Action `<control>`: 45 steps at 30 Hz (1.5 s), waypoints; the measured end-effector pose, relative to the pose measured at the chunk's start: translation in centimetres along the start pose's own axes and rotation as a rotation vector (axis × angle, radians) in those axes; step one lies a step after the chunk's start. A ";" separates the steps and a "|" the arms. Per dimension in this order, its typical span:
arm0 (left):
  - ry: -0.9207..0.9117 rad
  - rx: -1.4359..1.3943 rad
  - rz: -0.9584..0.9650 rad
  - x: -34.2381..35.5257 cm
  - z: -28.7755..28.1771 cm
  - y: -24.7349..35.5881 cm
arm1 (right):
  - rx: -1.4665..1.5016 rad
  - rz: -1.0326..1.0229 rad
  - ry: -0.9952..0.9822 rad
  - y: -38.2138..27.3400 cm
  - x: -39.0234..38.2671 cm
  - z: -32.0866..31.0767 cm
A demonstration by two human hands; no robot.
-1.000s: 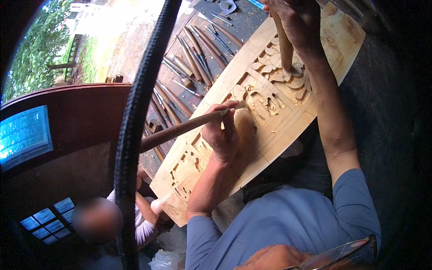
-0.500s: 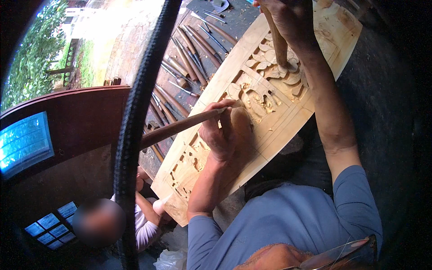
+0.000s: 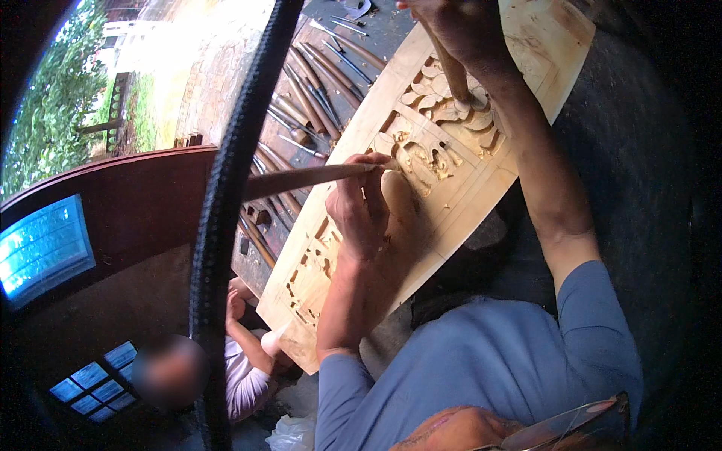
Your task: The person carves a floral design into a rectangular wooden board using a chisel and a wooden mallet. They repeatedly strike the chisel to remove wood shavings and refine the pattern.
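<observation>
A long pale carved wooden board [image 3: 462,218] slants from lower left to upper right, with leafy relief cut into it. My left hand [image 3: 359,214] is closed around the thin end of a brown wooden shaft [image 3: 301,180], which reaches left behind a black cable. Under those fingers a pale rounded wooden form [image 3: 398,192] shows; whether it is a separate piece, I cannot tell. My right hand [image 3: 466,34] grips a pale wooden rod [image 3: 451,75] near the board's far end. Its lower end stands against the carved leaves [image 3: 475,116]; no blade shows there.
Several wooden-handled carving tools [image 3: 308,98] lie on the dark table beyond the board. Curled shavings [image 3: 438,167] sit in the cut hollows. A thick black braided cable [image 3: 241,150] crosses the view. Another person in a pale sleeve [image 3: 248,387] sits at lower left, near a white plastic bag [image 3: 292,434].
The far part of the shaft in my left hand has swung up, so it lies more level. The whole view has shifted slightly; my right hand keeps its place over the leaves.
</observation>
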State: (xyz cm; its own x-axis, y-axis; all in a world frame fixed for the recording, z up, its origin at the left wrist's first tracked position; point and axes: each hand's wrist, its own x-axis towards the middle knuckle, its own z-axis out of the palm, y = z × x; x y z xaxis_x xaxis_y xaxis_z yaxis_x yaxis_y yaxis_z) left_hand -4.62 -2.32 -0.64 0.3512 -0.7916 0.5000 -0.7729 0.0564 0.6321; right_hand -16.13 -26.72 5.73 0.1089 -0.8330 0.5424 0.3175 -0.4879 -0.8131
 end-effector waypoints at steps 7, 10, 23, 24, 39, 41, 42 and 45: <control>-0.076 -0.036 0.085 1.1 -0.2 -0.1 | -0.430 -0.581 -0.267 -6.5 -0.3 1.0; -0.093 0.025 0.092 1.2 0.1 0.2 | -0.388 -0.833 -0.293 -9.1 0.6 1.7; -0.126 0.094 0.219 1.2 -0.8 -0.4 | -0.781 -0.835 -0.500 -15.6 0.1 0.8; -0.125 0.120 0.217 1.1 -1.1 -0.6 | -0.755 -0.821 -0.483 -15.0 0.0 0.8; 0.357 -0.351 0.002 -0.1 1.5 -1.6 | -0.390 -0.281 0.052 -9.4 0.0 -6.2; 0.287 -0.244 -0.031 -1.2 1.3 -2.0 | -0.356 -0.253 0.047 -8.4 -0.3 -5.9; 0.270 -0.217 0.017 -1.4 0.9 -2.1 | -0.337 -0.246 0.029 -7.7 -0.5 -5.4; 0.153 -0.129 0.045 -1.7 0.2 -1.9 | -0.351 -0.263 -0.053 -7.1 -1.0 -4.2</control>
State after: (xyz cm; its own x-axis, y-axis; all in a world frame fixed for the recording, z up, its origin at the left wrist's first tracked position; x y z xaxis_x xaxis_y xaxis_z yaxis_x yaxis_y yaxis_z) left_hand -3.84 -1.19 -2.82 0.4016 -0.6856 0.6072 -0.7191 0.1745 0.6726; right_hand -22.39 -23.55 10.10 0.1187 -0.6586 0.7430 0.0025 -0.7481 -0.6635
